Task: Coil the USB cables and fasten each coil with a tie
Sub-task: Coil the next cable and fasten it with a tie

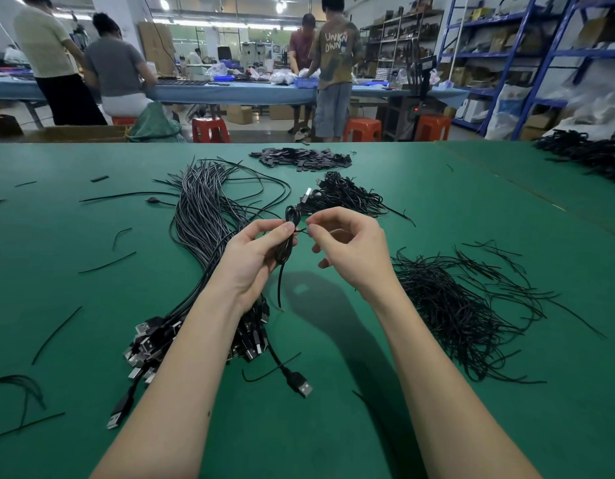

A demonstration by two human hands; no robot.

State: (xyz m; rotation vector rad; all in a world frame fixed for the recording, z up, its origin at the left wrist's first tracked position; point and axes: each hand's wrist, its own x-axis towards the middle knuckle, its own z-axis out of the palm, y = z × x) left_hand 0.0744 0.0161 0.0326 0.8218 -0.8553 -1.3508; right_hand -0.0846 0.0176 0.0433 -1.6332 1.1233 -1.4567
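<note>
Coil [288,236] of USB cable stands upright, long axis vertical, pinched in my left hand [254,261] above the green table [437,216]. My right hand [351,250], just beside it, has thumb and forefinger closed on the tie [302,230], which juts sideways from the coil's waist. Judging by that, twisting falls to the right. Loose ties [472,305] lie right, uncoiled cables [202,236] left, finished coils [344,195] beyond.
</note>
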